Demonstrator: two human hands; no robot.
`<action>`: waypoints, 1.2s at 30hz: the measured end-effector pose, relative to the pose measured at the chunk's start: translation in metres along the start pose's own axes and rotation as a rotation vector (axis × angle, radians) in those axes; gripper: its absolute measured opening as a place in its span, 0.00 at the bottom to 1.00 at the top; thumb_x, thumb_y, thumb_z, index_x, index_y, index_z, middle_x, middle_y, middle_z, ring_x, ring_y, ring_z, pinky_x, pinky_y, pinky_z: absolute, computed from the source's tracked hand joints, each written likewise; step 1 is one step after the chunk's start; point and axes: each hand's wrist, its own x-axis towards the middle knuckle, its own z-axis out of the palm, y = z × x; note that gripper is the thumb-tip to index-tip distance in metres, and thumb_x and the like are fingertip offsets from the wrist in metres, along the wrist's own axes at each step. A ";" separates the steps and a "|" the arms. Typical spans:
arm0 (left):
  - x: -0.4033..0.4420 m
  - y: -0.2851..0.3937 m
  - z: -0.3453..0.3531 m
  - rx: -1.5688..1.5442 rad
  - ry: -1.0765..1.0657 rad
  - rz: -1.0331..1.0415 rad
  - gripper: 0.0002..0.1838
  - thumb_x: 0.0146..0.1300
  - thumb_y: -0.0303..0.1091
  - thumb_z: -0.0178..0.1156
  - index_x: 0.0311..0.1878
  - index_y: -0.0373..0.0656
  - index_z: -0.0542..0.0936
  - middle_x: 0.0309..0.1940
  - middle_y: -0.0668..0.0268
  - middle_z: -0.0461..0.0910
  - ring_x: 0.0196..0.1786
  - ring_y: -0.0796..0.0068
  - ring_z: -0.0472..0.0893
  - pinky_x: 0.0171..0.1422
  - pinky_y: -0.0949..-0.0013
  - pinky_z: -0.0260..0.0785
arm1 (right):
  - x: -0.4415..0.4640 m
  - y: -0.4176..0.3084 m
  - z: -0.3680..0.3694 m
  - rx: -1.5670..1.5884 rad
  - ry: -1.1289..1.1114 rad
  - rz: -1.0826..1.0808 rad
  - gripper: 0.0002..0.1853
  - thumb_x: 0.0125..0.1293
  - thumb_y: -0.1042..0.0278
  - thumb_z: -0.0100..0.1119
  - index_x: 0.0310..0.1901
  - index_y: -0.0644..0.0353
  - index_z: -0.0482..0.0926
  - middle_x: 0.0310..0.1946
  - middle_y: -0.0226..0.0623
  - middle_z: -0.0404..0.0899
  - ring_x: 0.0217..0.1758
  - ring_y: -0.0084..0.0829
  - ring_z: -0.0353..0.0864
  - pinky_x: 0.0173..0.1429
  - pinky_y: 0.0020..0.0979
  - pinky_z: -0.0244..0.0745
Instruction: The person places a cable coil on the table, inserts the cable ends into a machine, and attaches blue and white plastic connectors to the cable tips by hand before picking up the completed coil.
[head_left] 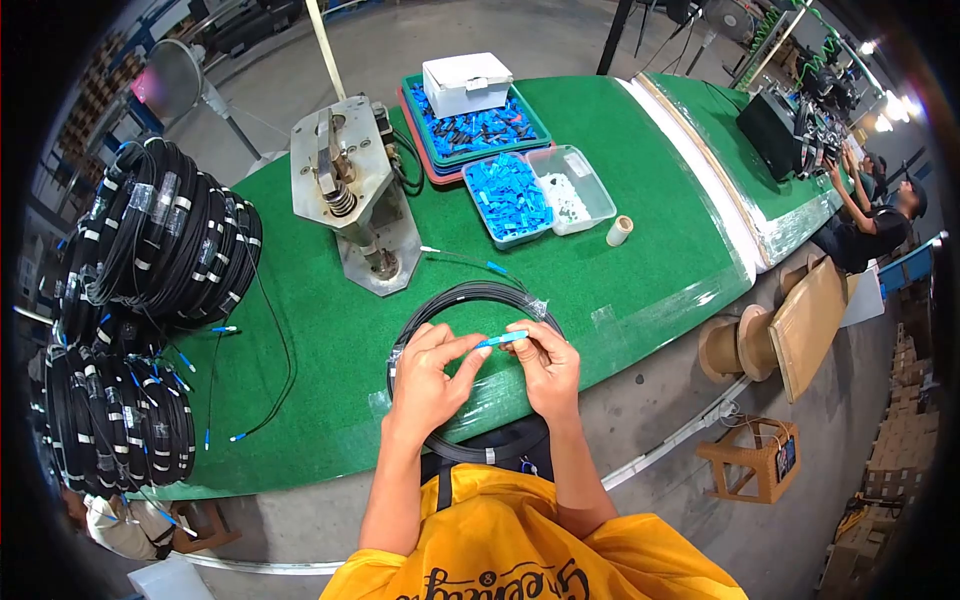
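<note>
Between the fingertips of both hands is a blue fiber-optic connector [503, 340], held about level over the near edge of the green table. My left hand [432, 372] pinches its left end, thumb against index finger. At the other end, the thumb and fingers of my right hand [543, 368] close on it. Beneath my hands lies a coil of black cable [470, 292], bound with clear tape and partly hidden by my hands and wrists. Another cable end with a blue connector [497, 268] and a white tip rests just beyond the coil.
A metal press [350, 190] stands behind the coil. Right of it are a tub of blue connector parts [508, 195], a clear box of white pieces [566, 190] and a tape roll [620, 231]. Stacked cable coils [160, 235] fill the left. A co-worker [880, 225] sits far right.
</note>
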 end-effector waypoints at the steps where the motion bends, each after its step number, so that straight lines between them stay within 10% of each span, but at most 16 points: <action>1: 0.000 0.000 -0.001 0.005 -0.005 -0.002 0.09 0.55 0.29 0.71 0.40 0.41 0.88 0.21 0.64 0.69 0.28 0.67 0.69 0.34 0.64 0.62 | 0.000 0.000 0.000 0.002 0.001 0.002 0.11 0.72 0.74 0.59 0.50 0.71 0.81 0.43 0.37 0.80 0.44 0.24 0.82 0.50 0.23 0.77; 36: 0.005 -0.003 -0.003 -0.158 0.004 -0.034 0.09 0.54 0.28 0.72 0.39 0.40 0.87 0.28 0.64 0.81 0.33 0.67 0.77 0.40 0.65 0.69 | 0.002 0.001 -0.005 0.123 -0.054 0.153 0.10 0.71 0.74 0.61 0.50 0.68 0.81 0.46 0.36 0.81 0.47 0.24 0.82 0.50 0.24 0.77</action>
